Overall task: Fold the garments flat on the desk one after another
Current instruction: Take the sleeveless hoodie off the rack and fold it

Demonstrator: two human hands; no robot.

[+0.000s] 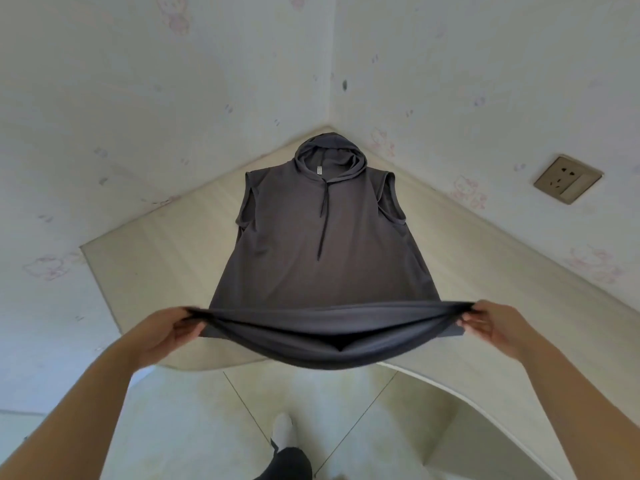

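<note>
You are at the first fold of the sleeveless hoodie (311, 244), or just squaring it up before that fold; I judge it to be the start, since the body lies open and unfolded. It lies face up on the pale corner desk (145, 261), its hood (325, 150) pointing into the corner where the two walls meet and its drawstring (322, 220) running down the chest. The bottom hem (329, 344) is lifted off the near edge of the desk and sags in a shallow curve between your hands, hanging partly over the floor. Your left hand (173, 329) pinches the left corner of the hem, with the thumb on top and the fingers (188, 331) curled underneath. Your right hand (485, 323) grips the right corner in the same way, the cloth bunched inside the curl. Both hands are closed on fabric at the outermost ends of the hem, well apart from each other, and the rest of the hoodie lies ahead of them on the desk. The next move probably calls for keeping the hem taut and level, then carrying it forward toward the shoulders so that the lower half lands flat on the upper half. Watch the slack in the middle, because it could settle as a crease, and watch the armholes, which lie a little uneven at the sides.
</note>
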